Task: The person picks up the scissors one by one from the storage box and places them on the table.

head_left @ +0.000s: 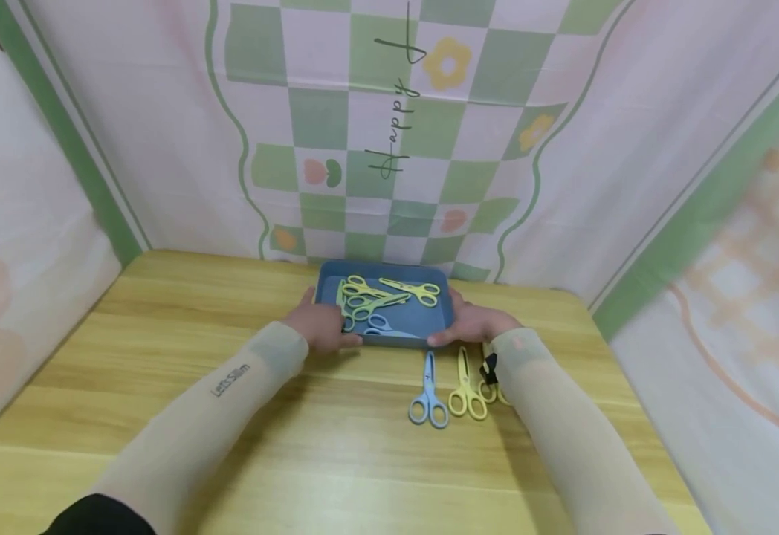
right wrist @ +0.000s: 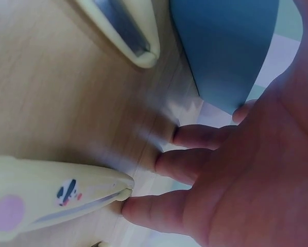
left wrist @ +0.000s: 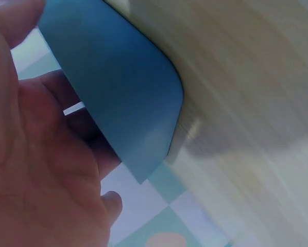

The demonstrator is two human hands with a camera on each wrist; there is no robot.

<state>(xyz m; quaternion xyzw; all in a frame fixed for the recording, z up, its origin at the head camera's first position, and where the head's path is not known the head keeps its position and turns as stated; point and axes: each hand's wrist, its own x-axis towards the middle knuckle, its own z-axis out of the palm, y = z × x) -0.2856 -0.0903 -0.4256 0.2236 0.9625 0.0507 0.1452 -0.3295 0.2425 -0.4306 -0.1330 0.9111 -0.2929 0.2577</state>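
A blue rectangular tray sits near the back of the table, holding several pairs of scissors. Among them are yellow scissors, green scissors and blue scissors. My left hand grips the tray's front left corner, thumb along the front wall; in the left wrist view, fingers pass behind the wall. At the front right corner, my right hand holds the tray between thumb and index finger. Its other fingers spread down to the tabletop beside yellow scissors.
In front of the tray lie blue scissors and yellow scissors, handles toward me. Another yellow pair with a black part lies partly hidden under my right forearm. A checked cloth hangs behind the wooden table.
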